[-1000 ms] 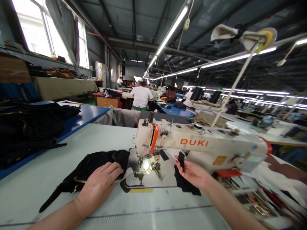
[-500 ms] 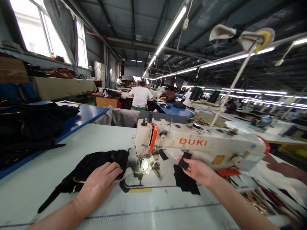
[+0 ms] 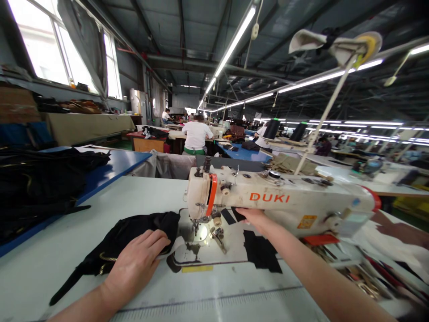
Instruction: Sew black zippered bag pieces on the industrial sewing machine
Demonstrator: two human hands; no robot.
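Observation:
My left hand (image 3: 136,261) lies flat, fingers apart, on a bunched black garment (image 3: 134,230) with a gold zipper, left of the needle. A cream DUKI sewing machine (image 3: 278,201) stands across the white table (image 3: 67,228). My right hand (image 3: 256,219) reaches under the machine's arm, fingers together on a small black fabric piece (image 3: 238,213) at the back of the lit bed. Another small black strip (image 3: 229,216) lies beside it. A larger black cut piece (image 3: 259,252) rests on the bed below my right forearm.
A pile of black garments (image 3: 36,183) sits on a blue table at the left. A thread stand (image 3: 330,103) rises behind the machine. A person in a white shirt (image 3: 196,136) works ahead at another table. Another person's hand (image 3: 400,230) shows at the far right.
My right hand carried the small black piece from in front of the machine arm forward and left, under the arm onto the bed. My left hand stayed on the garment.

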